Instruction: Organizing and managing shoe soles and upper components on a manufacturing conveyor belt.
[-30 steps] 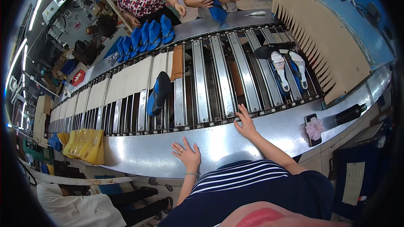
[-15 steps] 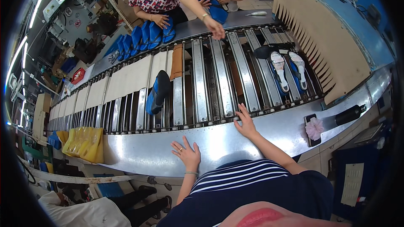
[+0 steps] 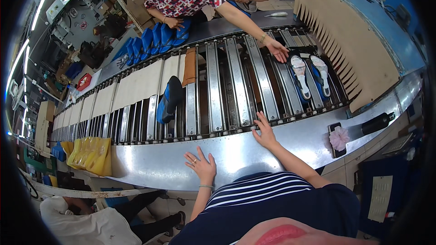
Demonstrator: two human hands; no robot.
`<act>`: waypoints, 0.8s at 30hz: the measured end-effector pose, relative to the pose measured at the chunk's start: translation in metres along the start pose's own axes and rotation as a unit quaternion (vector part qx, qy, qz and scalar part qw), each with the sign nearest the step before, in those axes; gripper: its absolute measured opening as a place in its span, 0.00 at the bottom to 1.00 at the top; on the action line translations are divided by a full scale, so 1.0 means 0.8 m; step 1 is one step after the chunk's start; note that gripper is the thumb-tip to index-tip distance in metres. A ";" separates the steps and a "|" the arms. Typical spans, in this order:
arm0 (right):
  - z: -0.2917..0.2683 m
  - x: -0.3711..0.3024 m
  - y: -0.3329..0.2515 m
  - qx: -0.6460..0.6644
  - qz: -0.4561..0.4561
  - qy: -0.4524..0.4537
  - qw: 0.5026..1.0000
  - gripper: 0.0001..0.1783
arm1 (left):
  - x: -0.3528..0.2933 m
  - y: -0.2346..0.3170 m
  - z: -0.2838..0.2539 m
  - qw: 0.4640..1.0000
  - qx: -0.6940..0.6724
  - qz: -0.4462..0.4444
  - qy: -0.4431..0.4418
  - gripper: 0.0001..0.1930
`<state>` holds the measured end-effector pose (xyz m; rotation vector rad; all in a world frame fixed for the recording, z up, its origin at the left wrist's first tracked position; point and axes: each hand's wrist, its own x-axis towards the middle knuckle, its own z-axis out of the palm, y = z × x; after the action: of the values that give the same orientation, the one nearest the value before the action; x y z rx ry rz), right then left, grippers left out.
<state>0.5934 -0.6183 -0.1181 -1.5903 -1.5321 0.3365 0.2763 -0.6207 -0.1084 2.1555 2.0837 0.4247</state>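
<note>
My left hand (image 3: 201, 165) lies flat on the metal ledge (image 3: 154, 163) of a roller conveyor, fingers spread, with a ring on one finger. Farther right, my right hand (image 3: 265, 132) rests at the conveyor's near edge, fingers stretched out and holding nothing. On the slats ahead, a blue-and-black shoe (image 3: 173, 95) lies tilted, apart from both hands. To the right, a pair of blue-and-black shoes with pale insoles (image 3: 300, 76) lies side by side. Across the belt, a co-worker's open hand (image 3: 276, 50) reaches over the slats beside that pair.
Blue shoes (image 3: 154, 41) stand along the far ledge. Yellow shoe-shaped forms (image 3: 93, 154) sit at the near left. A phone with a pink scrunchie (image 3: 339, 139) and a black bottle (image 3: 378, 124) lie at the right. A fringed tan curtain (image 3: 338, 36) hangs over the conveyor's right end.
The co-worker's reaching hand has moved right and nearer, up to the pair of shoes. The other co-worker's blue shoe is now mostly hidden behind that arm. My hands have stayed still.
</note>
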 end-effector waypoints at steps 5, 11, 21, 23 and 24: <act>0.000 0.000 0.002 -0.004 -0.001 0.001 1.000 0.20 | 0.000 0.003 -0.002 1.000 0.001 -0.001 -0.001 0.37; -0.001 -0.001 0.005 -0.006 -0.002 0.001 1.000 0.20 | -0.001 0.005 0.000 1.000 0.000 0.000 0.000 0.37; -0.003 -0.001 0.008 -0.009 -0.005 0.002 1.000 0.20 | -0.002 0.006 0.002 1.000 0.004 -0.001 -0.002 0.37; -0.003 -0.001 0.008 -0.006 -0.003 0.001 1.000 0.20 | -0.003 0.007 0.002 1.000 0.002 0.000 -0.001 0.37; -0.003 -0.001 0.008 -0.005 -0.002 0.000 1.000 0.20 | -0.003 0.007 0.002 1.000 0.001 0.000 0.000 0.37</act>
<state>0.5993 -0.6194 -0.1216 -1.5943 -1.5390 0.3264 0.2819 -0.6230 -0.1092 2.1566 2.0854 0.4212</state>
